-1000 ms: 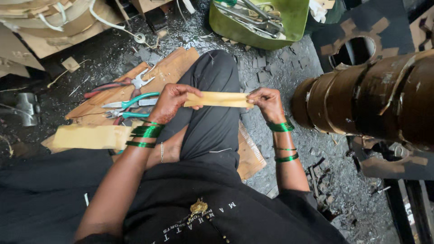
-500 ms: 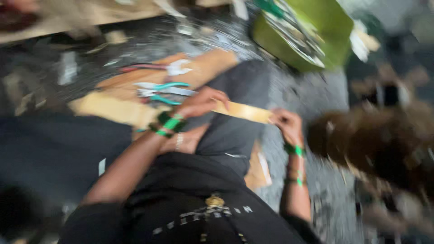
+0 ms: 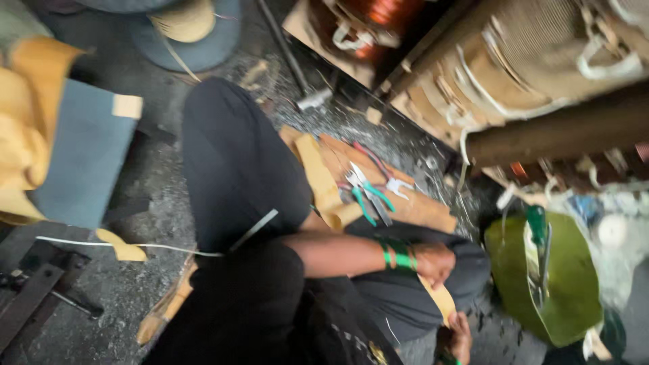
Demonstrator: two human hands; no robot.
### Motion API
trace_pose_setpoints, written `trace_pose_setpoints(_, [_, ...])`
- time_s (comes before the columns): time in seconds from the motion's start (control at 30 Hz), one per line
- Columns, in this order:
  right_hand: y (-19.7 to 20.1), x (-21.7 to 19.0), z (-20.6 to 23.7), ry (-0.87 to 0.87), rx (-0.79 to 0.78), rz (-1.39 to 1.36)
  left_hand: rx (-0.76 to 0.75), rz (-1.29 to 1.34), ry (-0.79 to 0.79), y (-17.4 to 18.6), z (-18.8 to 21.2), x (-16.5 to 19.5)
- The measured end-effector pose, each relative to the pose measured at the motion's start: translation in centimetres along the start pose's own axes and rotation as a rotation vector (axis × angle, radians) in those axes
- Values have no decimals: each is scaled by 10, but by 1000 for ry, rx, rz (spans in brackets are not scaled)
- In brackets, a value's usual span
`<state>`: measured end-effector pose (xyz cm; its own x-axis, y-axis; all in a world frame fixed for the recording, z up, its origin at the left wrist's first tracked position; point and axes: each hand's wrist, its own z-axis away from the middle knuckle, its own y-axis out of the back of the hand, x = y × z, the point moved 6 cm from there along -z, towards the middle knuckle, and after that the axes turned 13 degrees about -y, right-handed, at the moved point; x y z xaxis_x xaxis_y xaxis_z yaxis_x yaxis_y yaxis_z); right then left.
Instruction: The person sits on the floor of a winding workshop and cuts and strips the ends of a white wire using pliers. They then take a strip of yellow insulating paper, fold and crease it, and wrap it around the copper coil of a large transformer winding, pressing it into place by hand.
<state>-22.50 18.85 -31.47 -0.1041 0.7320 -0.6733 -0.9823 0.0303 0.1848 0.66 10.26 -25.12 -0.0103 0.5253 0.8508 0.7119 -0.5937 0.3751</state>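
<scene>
- Lying far to the left is a blue board (image 3: 84, 152) with yellow cloth (image 3: 23, 122) on top of it.
- A thin white cord (image 3: 135, 245) runs across the gray floor (image 3: 122, 290) near the person's black knee (image 3: 233, 162).
- Past the knee, some pliers (image 3: 365, 196) with green handles rest on a brown board (image 3: 412, 203).
- The left hand (image 3: 434, 262), with green bangles (image 3: 399, 257) on its wrist, is curled shut around the top end of a tan strip (image 3: 441, 297).
- The tan strip comes out from under the left hand and runs down to the right hand (image 3: 461, 338), so it lies between the two hands, over the person's lap.
- The right hand sits at the bottom edge and touches the low end of the strip. It is partly cut off, so I cannot tell if it is closed.
- Just to the right is a green tub (image 3: 514, 270) with tools in it.
- Up above on the right are big brown coils (image 3: 514, 61) wrapped in white tape.
</scene>
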Motion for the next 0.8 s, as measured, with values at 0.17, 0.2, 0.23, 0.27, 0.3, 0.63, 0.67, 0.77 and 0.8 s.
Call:
trace_pose_setpoints(0.17, [-76, -148, 37, -65, 558, 1482, 228, -100, 169, 53, 55, 16])
trace_pose_setpoints(0.2, [-107, -183, 56, 99, 618, 1431, 275, -69, 220, 74, 84, 24])
trace_pose_setpoints(0.23, [-142, -214, 83, 299, 640, 1337, 418, -15, 212, 102, 118, 37])
trace_pose_setpoints(0.27, [-182, -239, 111, 494, 634, 1225, 558, 34, 207, 135, 161, 53])
trace_pose_setpoints(0.3, [-229, -258, 141, 695, 568, 1080, 693, 71, 198, 170, 210, 70])
trace_pose_setpoints(0.63, [-795, -348, 340, 2028, -707, 897, 1607, 256, 762, 191, 585, 226])
trace_pose_setpoints(0.67, [-837, -345, 344, 2059, -739, 951, 1621, 299, 775, 177, 587, 220])
trace_pose_setpoints(0.77, [-931, -324, 322, 1944, -563, 1484, 1720, 273, 384, 163, 587, 200])
trace_pose_setpoints(0.8, [-947, -318, 303, 1766, -492, 1683, 1687, 241, 356, 163, 590, 188])
